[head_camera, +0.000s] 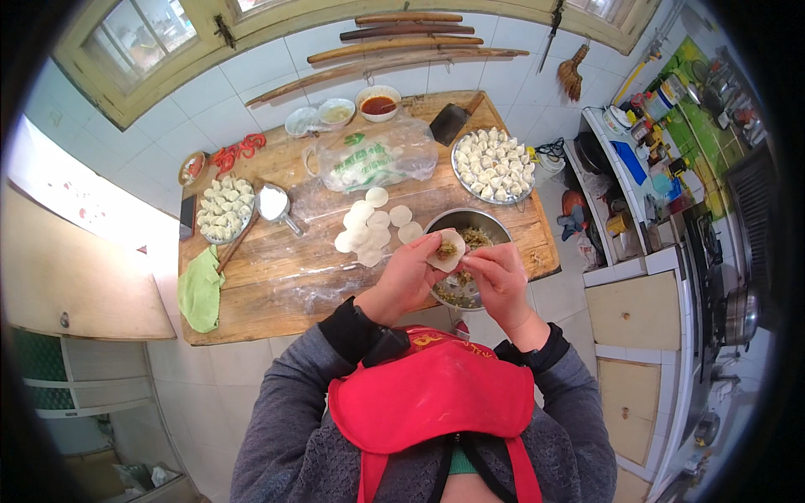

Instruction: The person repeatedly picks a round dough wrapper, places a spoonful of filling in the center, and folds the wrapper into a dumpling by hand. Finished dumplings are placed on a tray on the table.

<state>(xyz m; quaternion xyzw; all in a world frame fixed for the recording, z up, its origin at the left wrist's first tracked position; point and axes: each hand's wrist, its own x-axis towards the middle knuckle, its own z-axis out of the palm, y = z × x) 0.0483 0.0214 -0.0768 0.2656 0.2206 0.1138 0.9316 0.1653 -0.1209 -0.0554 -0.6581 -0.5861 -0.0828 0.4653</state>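
Observation:
A round dumpling wrapper (455, 259) with a small mound of filling (446, 249) rests in the fingers of my left hand (402, 269). It is still open and slightly cupped. My right hand (505, 276) pinches the wrapper's right edge with thumb and forefinger. Both hands are over a steel bowl (454, 217) at the table's front edge, partly hiding it. Chopped filling (476, 237) lies inside the bowl. Just left of it, flat wrappers (368, 229) are spread in an overlapping cluster on the wooden table (277, 276).
Folded dumplings fill a right-hand tray (494, 165) and a left-hand tray (225, 207). Around them are a scoop of flour (273, 202), a rolling pin (238, 244), a green cloth (200, 290), a plastic bag (374, 157), a cleaver (449, 124) and a bowl of red sauce (378, 105).

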